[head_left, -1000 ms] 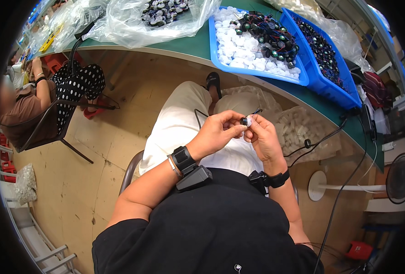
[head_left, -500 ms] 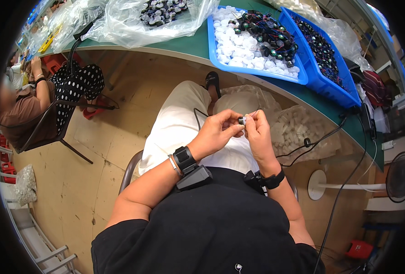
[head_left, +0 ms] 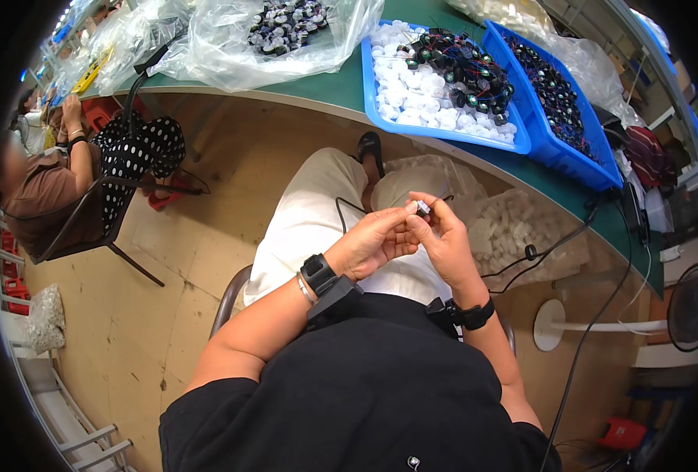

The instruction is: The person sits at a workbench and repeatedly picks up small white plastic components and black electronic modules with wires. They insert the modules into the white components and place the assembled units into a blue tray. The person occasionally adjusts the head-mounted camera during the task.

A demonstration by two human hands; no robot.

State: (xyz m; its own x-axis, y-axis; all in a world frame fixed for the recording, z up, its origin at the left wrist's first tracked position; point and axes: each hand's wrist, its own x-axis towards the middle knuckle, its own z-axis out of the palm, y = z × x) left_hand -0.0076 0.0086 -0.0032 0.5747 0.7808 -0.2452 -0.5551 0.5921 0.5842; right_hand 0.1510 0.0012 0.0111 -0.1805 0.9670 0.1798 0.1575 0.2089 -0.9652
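The right hand [head_left: 446, 241] pinches a small black-and-white part [head_left: 422, 208] between thumb and fingers, the grip nearly closed. The left hand [head_left: 371, 242] has its thumb and forefinger at the part's left side; whether they press on it or only rest beside it, I cannot tell. Its other fingers are loosely curled. The part sits above the lap, over white trousers [head_left: 306, 206]. Each wrist wears a black strap, the left one [head_left: 317, 274] beside a thin bracelet.

To the right of the knees is a clear bag of white pieces [head_left: 514, 228]. On the far side, a green table [head_left: 329, 88] carries a blue tray [head_left: 448, 138] with white caps [head_left: 406, 88] on the left and wired dark parts [head_left: 475, 75] on the right. A blue bin [head_left: 573, 169] just right of it holds more dark parts. Far left on the table, an open plastic bag [head_left: 217, 55] holds dark and pale pieces. At the left, another person [head_left: 50, 193] sits on a chair.
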